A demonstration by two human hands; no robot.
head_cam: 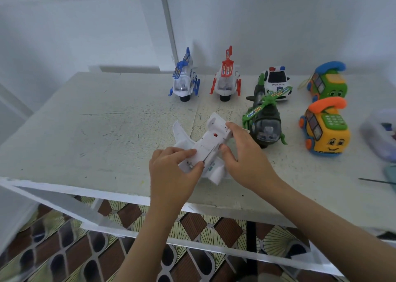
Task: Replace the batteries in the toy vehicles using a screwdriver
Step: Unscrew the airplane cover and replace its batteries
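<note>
A white toy plane (pixel 205 141) lies belly-up on the white table (pixel 96 121), near the front edge. My left hand (pixel 171 172) grips its near end, thumb along the belly and a finger over a small metal part. My right hand (pixel 244 153) holds the plane's right side, fingers curled over the far end and thumb on the belly. A thin metal rod, possibly a screwdriver shaft (pixel 211 153), lies across the belly between my hands. I cannot tell which hand holds it.
Behind stand a blue helicopter (pixel 184 78), a red helicopter (pixel 227 78), a police car (pixel 276 80) and a green helicopter (pixel 264 117). A green phone toy (pixel 327 81) and a yellow phone toy (pixel 325 127) stand right. A clear box (pixel 381 132) sits at the right edge.
</note>
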